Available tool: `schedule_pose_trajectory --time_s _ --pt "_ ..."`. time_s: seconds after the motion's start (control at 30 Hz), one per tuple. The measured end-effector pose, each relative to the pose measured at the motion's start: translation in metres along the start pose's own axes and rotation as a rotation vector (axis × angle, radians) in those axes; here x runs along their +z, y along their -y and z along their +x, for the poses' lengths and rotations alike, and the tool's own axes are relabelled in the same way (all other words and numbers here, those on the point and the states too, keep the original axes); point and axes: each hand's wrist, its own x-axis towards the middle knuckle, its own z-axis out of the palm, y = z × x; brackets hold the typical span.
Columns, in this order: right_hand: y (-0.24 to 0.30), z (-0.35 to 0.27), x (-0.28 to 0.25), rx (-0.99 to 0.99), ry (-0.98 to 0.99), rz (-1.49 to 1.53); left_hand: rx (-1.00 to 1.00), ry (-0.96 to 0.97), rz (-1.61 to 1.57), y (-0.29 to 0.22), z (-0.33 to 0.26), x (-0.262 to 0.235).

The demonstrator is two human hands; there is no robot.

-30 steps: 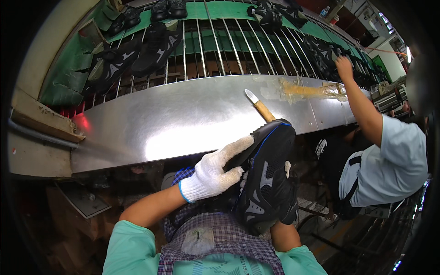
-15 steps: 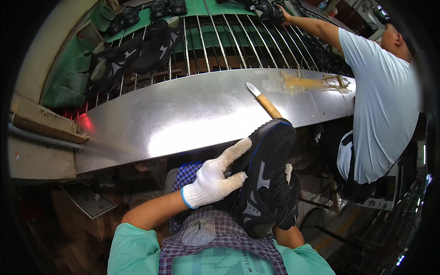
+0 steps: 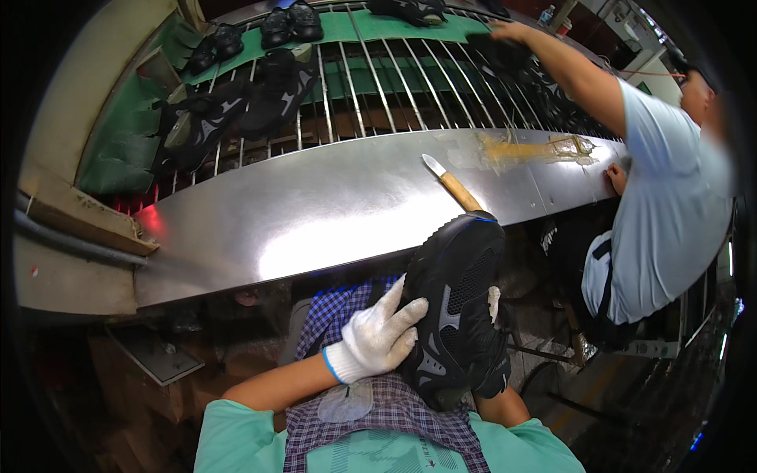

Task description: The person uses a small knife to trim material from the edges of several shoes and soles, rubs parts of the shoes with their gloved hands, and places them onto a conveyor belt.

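A black sports shoe with grey side panels is held up in front of my chest, toe toward the bench and sole edge to the left. My right hand is mostly hidden behind it; only a whitish gloved finger shows, curled round the shoe's right side. In a white knit glove with a blue cuff, my left hand lies beside the sole edge, fingers stretched and apart, the fingertips at or touching the shoe. Just beyond the toe, a knife with a wooden handle and short blade rests on the metal bench.
The shiny metal bench top runs across in front of me. Behind it, metal rollers carry several black shoes and green sheeting. A co-worker stands at the right, one arm reaching over the rollers. Yellowed tape sticks to the bench.
My left hand has moved down along the sole edge, its fingers bending and spreading differently. The shoe has stayed nearly in place. The co-worker's reaching arm has shifted and a second hand shows at the bench.
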Motion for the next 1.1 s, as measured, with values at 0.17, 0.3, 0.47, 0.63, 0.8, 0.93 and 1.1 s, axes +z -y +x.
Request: schedule_pose_trajectory --time_s 0.17,0.3,0.47,0.63,0.8,0.93,1.1 --pt "0.004 0.003 0.022 -0.214 -0.036 -0.540 -0.074 -0.199 0.006 -0.006 0.018 -0.005" --pt "0.008 -0.003 0.024 -0.167 0.034 -0.588 -0.235 -0.357 -0.257 -0.019 0.051 -0.020" --pt "0.005 0.000 0.031 -0.152 0.079 -0.687 -0.305 -0.164 -0.261 -0.025 0.070 -0.049" --pt "0.006 0.000 0.038 -0.153 0.062 -0.856 -0.466 0.087 -0.302 -0.026 0.125 -0.091" --pt "0.066 -0.017 0.093 0.005 0.337 -1.320 -0.549 0.024 -0.512 0.051 0.111 -0.115" --pt "0.116 -0.058 0.087 -0.129 0.872 -1.245 -0.659 0.208 -0.416 0.048 0.047 -0.138" --pt "0.065 -0.046 0.064 -0.470 0.518 -1.620 -0.668 0.385 -0.370 0.053 0.054 -0.150"
